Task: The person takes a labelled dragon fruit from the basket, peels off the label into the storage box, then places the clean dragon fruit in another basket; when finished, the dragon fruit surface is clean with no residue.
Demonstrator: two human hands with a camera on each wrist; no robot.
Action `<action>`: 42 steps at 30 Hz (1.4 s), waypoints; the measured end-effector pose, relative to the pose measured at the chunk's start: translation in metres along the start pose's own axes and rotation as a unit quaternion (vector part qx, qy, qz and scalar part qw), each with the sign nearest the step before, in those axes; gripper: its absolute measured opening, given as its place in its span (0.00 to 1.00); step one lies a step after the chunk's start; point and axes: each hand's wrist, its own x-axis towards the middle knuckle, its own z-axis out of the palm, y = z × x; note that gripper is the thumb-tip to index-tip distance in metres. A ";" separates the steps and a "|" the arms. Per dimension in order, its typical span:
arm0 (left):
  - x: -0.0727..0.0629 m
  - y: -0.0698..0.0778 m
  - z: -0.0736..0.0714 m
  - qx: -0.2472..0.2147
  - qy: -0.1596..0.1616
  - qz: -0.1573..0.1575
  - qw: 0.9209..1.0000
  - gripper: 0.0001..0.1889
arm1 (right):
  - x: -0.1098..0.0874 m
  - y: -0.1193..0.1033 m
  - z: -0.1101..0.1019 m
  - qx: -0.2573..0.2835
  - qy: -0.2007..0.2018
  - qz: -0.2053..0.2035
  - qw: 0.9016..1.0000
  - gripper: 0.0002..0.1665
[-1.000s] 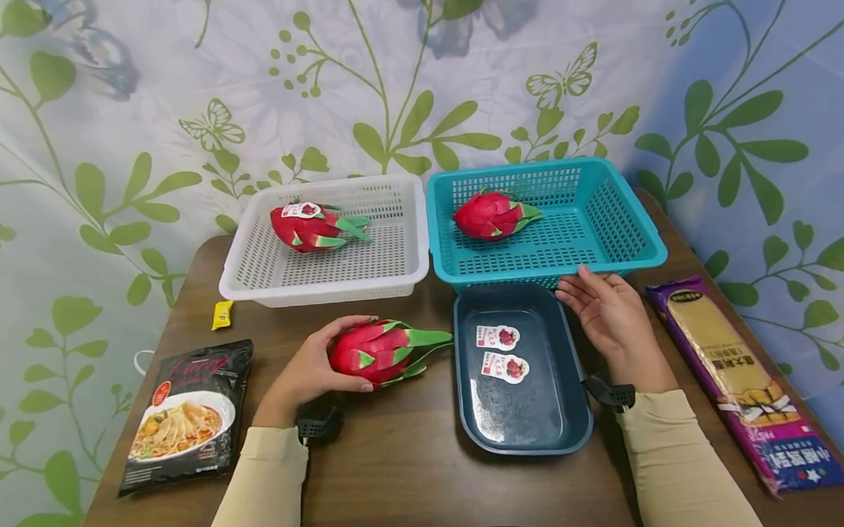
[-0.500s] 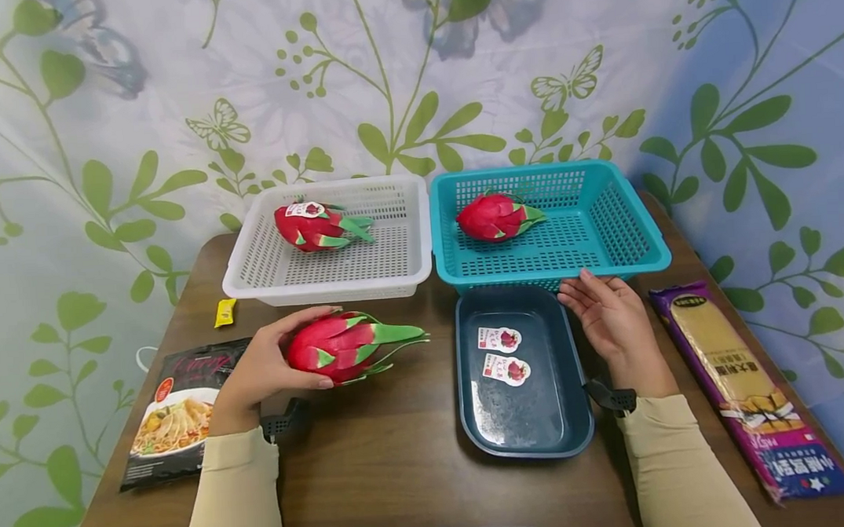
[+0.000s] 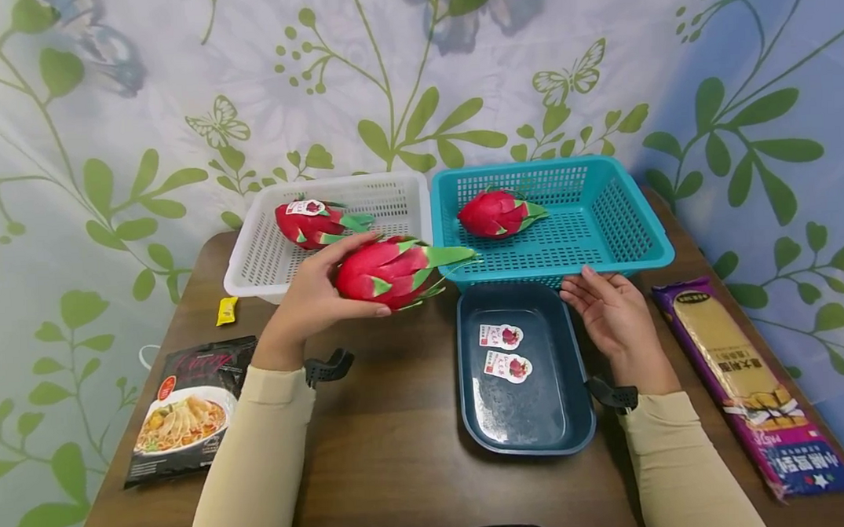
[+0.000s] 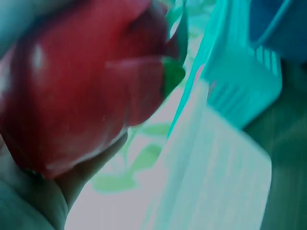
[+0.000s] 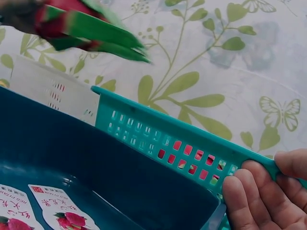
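My left hand (image 3: 320, 295) grips a red dragon fruit (image 3: 387, 274) with green leaf tips, held up over the front rim of the white basket (image 3: 387, 285). In the left wrist view the dragon fruit (image 4: 91, 86) fills much of the frame. My right hand (image 3: 611, 318) holds the front rim of the teal basket (image 3: 626, 247), thumb at the rim and fingers against the outer wall, as the right wrist view shows. A labelled dragon fruit (image 3: 307, 224) lies in the white basket, and another dragon fruit (image 3: 494, 215) lies in the teal one.
A dark blue tray (image 3: 528, 416) with two dragon fruit stickers (image 3: 507, 367) stands before the teal basket. Left are a black noodle packet (image 3: 188, 415) and a yellow wrapped sweet (image 3: 227, 310). A purple pasta packet (image 3: 745, 375) lies right. A patterned cloth hangs behind.
My left hand drew the dragon fruit left over the table, then raised it up and right to the white basket's front rim. My right hand has stayed at the teal basket.
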 end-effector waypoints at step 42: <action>0.168 -0.013 0.138 0.298 -0.177 -0.078 0.934 0.52 | -0.004 0.001 0.000 -0.049 0.011 -0.007 0.999 0.08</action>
